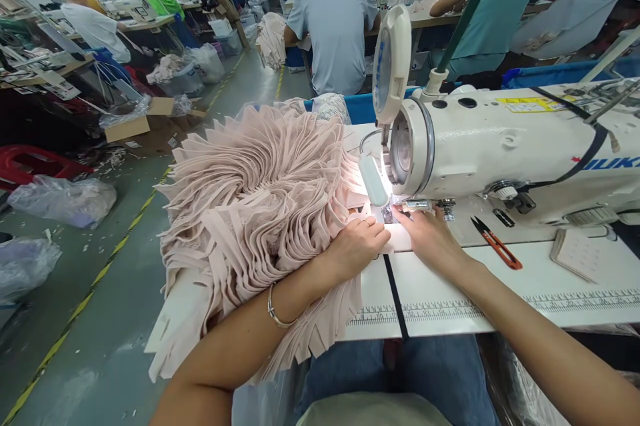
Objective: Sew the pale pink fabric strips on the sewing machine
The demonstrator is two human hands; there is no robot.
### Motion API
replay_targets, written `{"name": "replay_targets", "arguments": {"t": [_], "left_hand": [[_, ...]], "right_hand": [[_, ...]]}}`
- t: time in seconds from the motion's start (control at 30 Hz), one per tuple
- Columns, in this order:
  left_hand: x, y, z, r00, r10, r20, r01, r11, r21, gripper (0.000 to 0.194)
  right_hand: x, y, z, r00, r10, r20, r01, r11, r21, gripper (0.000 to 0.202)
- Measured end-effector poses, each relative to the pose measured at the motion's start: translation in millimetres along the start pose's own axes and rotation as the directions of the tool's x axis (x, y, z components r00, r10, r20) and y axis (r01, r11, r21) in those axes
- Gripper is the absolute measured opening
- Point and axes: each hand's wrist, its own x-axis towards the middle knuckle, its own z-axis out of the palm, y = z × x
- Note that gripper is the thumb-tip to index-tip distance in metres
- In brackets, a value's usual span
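Note:
A large heap of pale pink fabric pieces (260, 173), layered in folds, covers the left of the sewing table. Beside its right edge, my left hand (361, 239) has its fingers curled closed on a pink fabric piece (399, 239) in front of the needle area. A bracelet circles that wrist. Close to the presser foot (387, 214), my right hand (427, 234) holds the same piece, with its fingertips partly hidden. Above both hands is the white sewing machine (465, 146), its lamp lighting the stitching spot.
Orange-handled thread snips (496, 244) and a small stack of pale cards (575, 254) lie right of my right hand. A printed ruler (530, 303) runs along the table's front edge. Ahead, a person in a light blue shirt (333, 26) sits; cardboard boxes (145, 123) stand left.

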Motion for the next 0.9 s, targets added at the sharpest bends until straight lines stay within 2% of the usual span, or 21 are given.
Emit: {"name": "replay_targets", "arguments": {"t": [0.13, 0.27, 0.37, 0.43, 0.53, 0.63, 0.73, 0.83, 0.9], "left_hand": [[0, -1, -9.2, 0.995, -0.057, 0.082, 0.067, 0.99, -0.121, 0.023], [-5, -9, -21.4, 0.985, -0.09, 0.15, 0.136, 0.936, -0.326, 0.023], [-8, -17, -24.4, 0.98, -0.08, 0.182, 0.157, 0.875, -0.459, 0.021], [-8, -21, -22.3, 0.98, -0.073, 0.183, 0.154, 0.863, -0.482, 0.021], [-8, -23, -15.2, 0.99, -0.084, 0.112, 0.126, 0.887, -0.444, 0.03], [-8, -21, -7.7, 0.996, -0.087, 0.031, 0.093, 0.933, -0.348, 0.028], [-7, -17, -3.8, 0.998, -0.063, 0.019, 0.066, 0.98, -0.19, 0.014], [-5, -15, -3.0, 0.999, -0.04, 0.023, 0.042, 0.997, -0.071, 0.016], [-3, -15, -3.1, 0.999, -0.029, 0.018, 0.03, 0.998, -0.05, 0.021]], "right_hand": [[2, 2, 2, 0.999, 0.02, 0.05, -0.022, 0.999, 0.047, 0.072], [5, 3, 3, 0.995, 0.059, 0.082, -0.065, 0.995, 0.071, 0.071], [8, 2, 1, 0.993, 0.081, 0.091, -0.09, 0.99, 0.111, 0.062], [10, 0, 0, 0.992, 0.059, 0.109, -0.077, 0.982, 0.172, 0.052], [9, -1, 0, 0.994, -0.014, 0.108, -0.014, 0.969, 0.248, 0.047], [4, 8, -1, 0.998, 0.048, -0.03, -0.043, 0.987, 0.154, 0.044], [1, 36, -6, 0.971, 0.172, -0.165, -0.173, 0.985, 0.009, 0.04], [4, 72, -13, 0.939, 0.295, -0.178, -0.311, 0.948, -0.072, 0.04], [6, 91, -17, 0.933, 0.332, -0.142, -0.346, 0.934, -0.092, 0.036]]}}
